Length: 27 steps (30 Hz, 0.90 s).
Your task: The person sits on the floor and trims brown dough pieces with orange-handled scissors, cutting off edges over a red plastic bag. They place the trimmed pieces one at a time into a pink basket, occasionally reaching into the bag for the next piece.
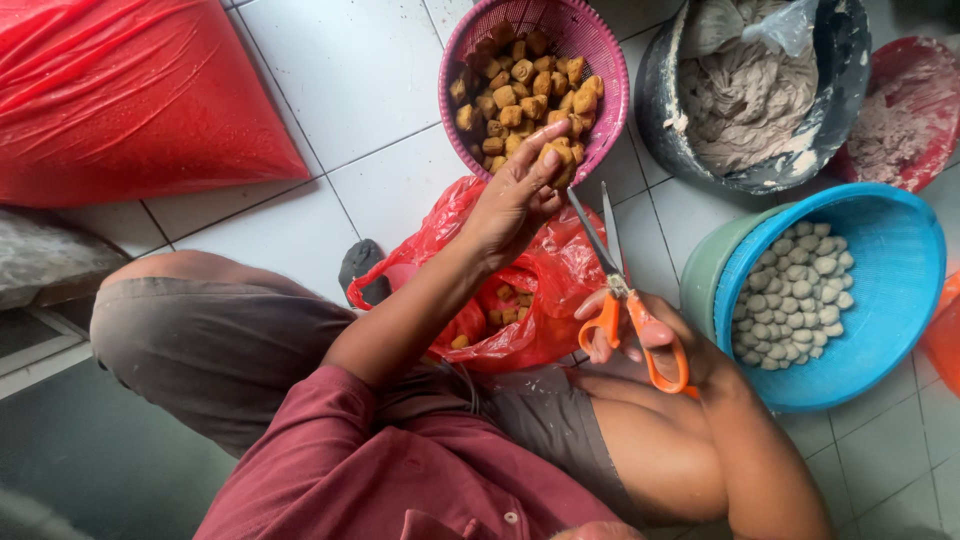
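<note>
Seated on the tiled floor (370,90), the person's left hand (515,200) pinches a fried tofu cube (556,152) at the pink basket's (600,110) rim, while the right hand (645,335) grips orange-handled scissors (625,300), blades apart, just beside a red bag (545,290).

a tofu puff (557,153), golden-brown and roughly cube-shaped, sits at the near rim of the pink basket (600,60), touching the heap of like pieces inside. the basket is round, woven plastic, tipped toward the camera on the white tiles. the scissors (622,290) have orange handles and steel blades (blades parted in a narrow v), tips pointing up toward the basket, just right of the puff.
</note>
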### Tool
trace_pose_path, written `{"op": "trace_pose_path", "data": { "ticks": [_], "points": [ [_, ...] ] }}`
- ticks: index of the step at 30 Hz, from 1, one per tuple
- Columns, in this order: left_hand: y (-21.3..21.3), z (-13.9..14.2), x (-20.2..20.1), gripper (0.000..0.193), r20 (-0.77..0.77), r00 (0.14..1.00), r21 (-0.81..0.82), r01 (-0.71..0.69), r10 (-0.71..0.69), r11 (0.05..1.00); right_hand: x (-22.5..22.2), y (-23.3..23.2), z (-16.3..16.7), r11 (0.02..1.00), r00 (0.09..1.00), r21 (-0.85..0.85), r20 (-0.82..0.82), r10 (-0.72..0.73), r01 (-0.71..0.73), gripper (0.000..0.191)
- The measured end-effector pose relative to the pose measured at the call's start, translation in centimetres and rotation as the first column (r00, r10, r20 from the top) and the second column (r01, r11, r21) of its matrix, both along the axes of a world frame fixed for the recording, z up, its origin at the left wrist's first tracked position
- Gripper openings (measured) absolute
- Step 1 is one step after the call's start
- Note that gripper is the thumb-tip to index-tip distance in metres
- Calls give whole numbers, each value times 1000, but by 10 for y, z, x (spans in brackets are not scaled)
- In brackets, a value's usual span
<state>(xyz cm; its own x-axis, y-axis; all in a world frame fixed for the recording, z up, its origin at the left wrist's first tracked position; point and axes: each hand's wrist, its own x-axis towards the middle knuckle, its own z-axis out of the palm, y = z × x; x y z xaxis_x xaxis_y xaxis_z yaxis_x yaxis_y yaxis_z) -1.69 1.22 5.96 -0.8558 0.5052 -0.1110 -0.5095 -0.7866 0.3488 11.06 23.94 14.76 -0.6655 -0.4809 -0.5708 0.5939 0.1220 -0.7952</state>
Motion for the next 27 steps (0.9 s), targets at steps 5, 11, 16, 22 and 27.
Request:
{"op": "trace_pose_path", "data": {
  "ticks": [5,11,16,22,27],
  "points": [
    [-7,11,0,73,-36,999,-198,-7,0,980,-3,-4,8,1000,999,-24,28,16,-15,107],
    [4,11,30,87,-326,943,-326,-40,-72,945,5,-4,3,994,998,-101,-33,-55,52,97],
    [12,-2,31,83,-316,948,-259,-38,-48,965,8,9,-10,962,963,-36,-10,-271,270,59],
    [-5,-63,-6,69,-613,752,-561,-631,243,536,26,16,-11,941,931,15,-156,-331,337,40],
    [-9,-143,-2,28,-180,614,-915,181,-769,360,25,5,2,908,881,-24,-235,-412,418,48]
  ]
}}
